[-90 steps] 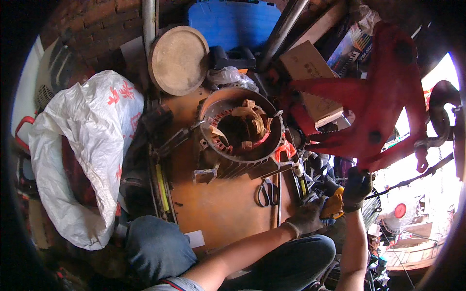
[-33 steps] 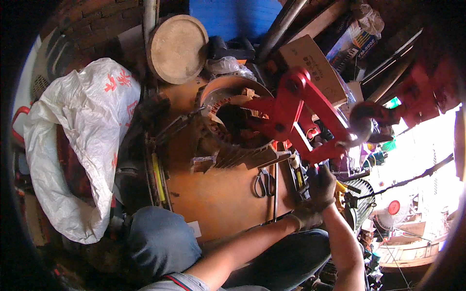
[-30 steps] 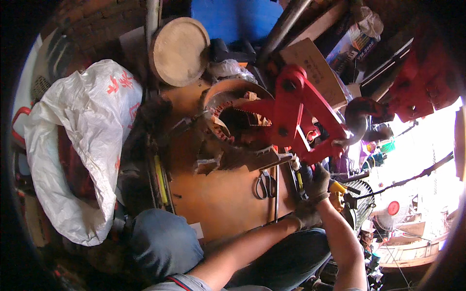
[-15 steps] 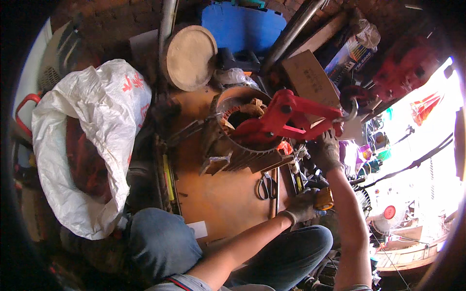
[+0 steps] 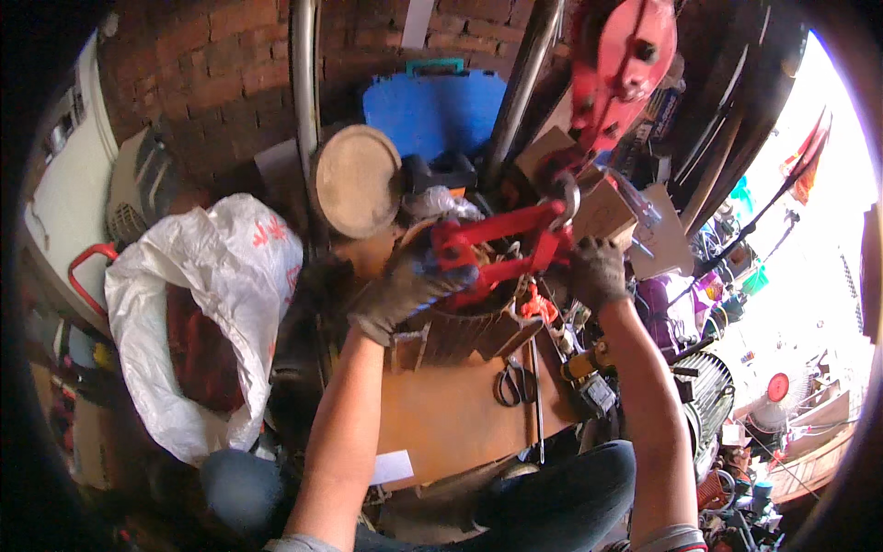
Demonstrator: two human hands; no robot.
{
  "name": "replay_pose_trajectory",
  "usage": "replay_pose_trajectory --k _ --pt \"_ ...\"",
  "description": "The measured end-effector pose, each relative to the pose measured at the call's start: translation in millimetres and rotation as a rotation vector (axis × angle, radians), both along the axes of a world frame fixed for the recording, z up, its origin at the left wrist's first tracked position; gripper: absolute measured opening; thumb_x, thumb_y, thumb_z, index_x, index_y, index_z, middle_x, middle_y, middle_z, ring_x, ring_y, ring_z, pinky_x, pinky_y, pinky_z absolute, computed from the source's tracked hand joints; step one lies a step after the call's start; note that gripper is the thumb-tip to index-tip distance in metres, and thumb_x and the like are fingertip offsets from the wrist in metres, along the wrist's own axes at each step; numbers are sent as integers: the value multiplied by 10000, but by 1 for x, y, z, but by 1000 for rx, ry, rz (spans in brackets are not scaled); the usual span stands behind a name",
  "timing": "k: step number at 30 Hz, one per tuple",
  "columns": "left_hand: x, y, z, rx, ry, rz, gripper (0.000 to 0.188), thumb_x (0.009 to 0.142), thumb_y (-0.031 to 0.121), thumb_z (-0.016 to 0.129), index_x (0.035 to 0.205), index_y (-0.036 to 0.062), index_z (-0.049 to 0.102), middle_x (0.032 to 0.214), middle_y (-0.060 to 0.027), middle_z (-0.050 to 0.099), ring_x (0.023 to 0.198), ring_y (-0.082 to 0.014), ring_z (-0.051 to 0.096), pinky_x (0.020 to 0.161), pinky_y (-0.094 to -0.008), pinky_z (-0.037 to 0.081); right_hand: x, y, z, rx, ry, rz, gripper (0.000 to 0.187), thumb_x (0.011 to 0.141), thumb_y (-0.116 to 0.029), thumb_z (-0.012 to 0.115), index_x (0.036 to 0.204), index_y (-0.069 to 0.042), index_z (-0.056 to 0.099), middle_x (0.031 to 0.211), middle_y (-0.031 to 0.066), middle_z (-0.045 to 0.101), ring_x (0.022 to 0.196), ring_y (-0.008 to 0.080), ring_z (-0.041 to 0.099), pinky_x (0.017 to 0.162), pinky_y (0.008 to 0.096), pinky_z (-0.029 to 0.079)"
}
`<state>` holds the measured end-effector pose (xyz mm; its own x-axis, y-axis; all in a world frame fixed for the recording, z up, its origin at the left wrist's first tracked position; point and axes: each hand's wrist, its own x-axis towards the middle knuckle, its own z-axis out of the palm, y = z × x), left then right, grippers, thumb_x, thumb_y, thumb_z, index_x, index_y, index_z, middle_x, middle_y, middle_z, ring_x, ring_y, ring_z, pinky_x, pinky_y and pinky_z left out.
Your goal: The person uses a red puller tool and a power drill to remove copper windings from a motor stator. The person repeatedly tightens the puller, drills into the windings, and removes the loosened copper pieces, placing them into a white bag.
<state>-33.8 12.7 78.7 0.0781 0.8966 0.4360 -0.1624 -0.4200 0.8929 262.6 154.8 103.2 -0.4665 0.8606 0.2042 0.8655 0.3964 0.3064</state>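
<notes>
A red lifting clamp (image 5: 501,224) hangs from a metal hook (image 5: 568,201) below a red pulley block (image 5: 625,69). My gloved left hand (image 5: 405,287) wraps round the clamp's left end, fingers bent over its lower part. At the clamp's right end, my gloved right hand (image 5: 600,274) has its fingers curled against the red arm. Directly beneath is a finned round motor housing (image 5: 464,339), its opening largely hidden by the clamp and left hand. A yellow hand control (image 5: 587,361) lies right of the housing, apart from both hands.
Black-handled scissors (image 5: 515,382) and a thin rod (image 5: 538,405) lie on the orange-brown board (image 5: 441,405). A white sack (image 5: 207,294) stands at left. Behind are a round lid (image 5: 358,181), a blue case (image 5: 437,115) and cardboard boxes (image 5: 598,216). A finned motor (image 5: 706,396) stands at right.
My left hand has left the yellow hand control and taken hold of the clamp's left end. The clamp and pulley block appear further left, the block more upright. The view has shifted too.
</notes>
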Motion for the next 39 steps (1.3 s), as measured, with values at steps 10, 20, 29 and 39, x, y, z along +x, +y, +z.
replay_pose_trajectory --k 10,20,29,39 --pt "64 -9 -26 213 425 790 442 825 277 844 1168 40 696 1102 -127 731 1000 -225 704 885 -361 545 -42 2 -33 -59 919 9 802 822 -367 744 1496 -130 379 1401 264 519 1115 449 636 893 518 526" --pt "83 15 -49 64 639 990 418 854 237 731 1235 97 632 1149 -153 698 1035 -360 676 877 -432 550 -91 -78 25 -1107 1466 486 489 921 -267 737 1304 -5 581 1194 81 642 1070 136 589 855 317 531" --pt "-34 48 71 29 1448 663 567 893 159 654 1440 117 510 1384 -255 561 1272 -421 548 1058 -444 448 -110 -18 23 -970 1502 394 294 848 -118 720 1104 26 699 857 68 711 752 131 645 690 292 521" --pt "-115 121 79 214 2222 591 222 828 264 595 826 155 788 915 -105 765 921 -296 737 911 -465 513 -116 1 20 -950 1483 550 321 858 -95 688 1162 11 687 936 51 732 844 129 670 776 288 531"
